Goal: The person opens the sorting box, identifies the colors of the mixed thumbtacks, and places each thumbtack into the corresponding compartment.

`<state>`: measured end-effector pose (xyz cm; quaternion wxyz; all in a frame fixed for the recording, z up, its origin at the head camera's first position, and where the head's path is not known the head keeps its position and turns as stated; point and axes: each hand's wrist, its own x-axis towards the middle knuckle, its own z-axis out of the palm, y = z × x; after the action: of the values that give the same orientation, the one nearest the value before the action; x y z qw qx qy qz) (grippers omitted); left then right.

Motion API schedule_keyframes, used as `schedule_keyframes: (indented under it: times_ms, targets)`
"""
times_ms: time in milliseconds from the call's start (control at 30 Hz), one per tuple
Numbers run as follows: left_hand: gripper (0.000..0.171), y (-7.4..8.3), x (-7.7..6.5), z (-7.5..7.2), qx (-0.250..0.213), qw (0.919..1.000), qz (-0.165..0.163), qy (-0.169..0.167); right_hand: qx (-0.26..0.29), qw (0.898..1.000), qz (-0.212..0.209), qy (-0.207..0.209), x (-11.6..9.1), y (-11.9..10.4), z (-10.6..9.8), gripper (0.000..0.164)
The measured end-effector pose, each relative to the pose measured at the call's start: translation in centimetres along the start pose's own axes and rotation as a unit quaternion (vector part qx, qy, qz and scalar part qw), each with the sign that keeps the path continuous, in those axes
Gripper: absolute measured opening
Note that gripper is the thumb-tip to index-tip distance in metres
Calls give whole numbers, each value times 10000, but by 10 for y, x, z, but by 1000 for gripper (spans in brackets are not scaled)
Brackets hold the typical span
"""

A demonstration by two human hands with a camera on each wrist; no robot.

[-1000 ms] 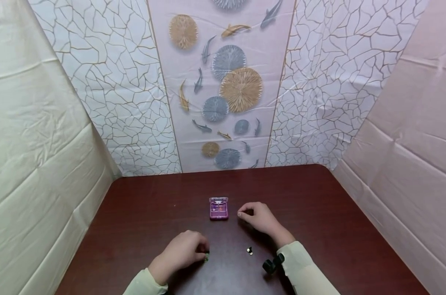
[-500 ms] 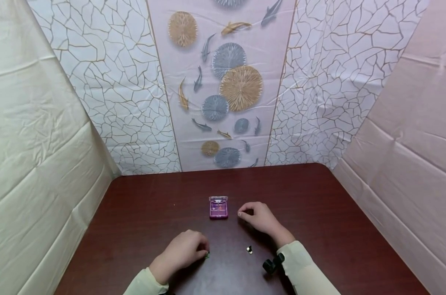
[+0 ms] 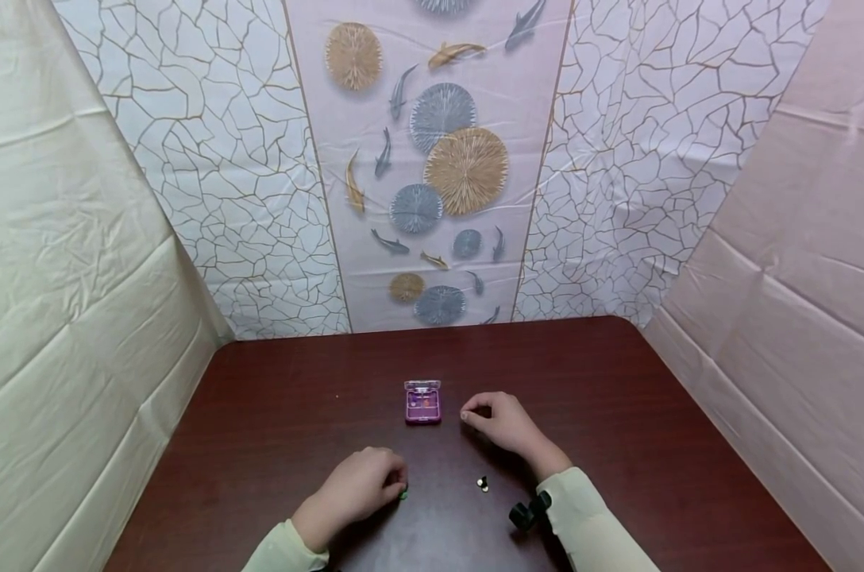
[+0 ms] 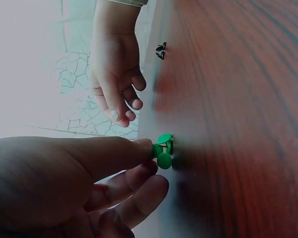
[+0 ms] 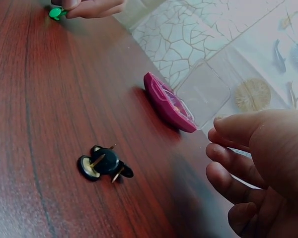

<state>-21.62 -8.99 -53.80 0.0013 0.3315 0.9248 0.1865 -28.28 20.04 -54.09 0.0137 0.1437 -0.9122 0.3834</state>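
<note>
Down at the table (image 3: 296,397), the left hand (image 3: 360,481) pinches green tacks (image 4: 164,160), likely picking them up, so next needs a tight, careful lift, while the right hand (image 3: 507,425), loose, holds nothing near the box (image 5: 164,105).

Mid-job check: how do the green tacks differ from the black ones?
The left hand pinches the green tacks; the black tacks lie untouched on the table. The black tacks' brassy pins show; the green tacks' are hard to make out. Both have round, flat heads.
</note>
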Motion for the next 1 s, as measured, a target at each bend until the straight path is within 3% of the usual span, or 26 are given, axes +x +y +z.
schedule_keyframes:
  times_ms: [467,800,1000]
  targets:
    - [13,-4,6,-9,-44,9995,-154,268,14,10000,-7,10,0,2,0,9]
    - [11,-11,19,-15,343,9975,-252,568,41,10000,-30,22,-2,2,-2,8]
    - [13,-16,30,-17,240,9969,-437,612,34,10000,1,13,-3,4,-3,7]
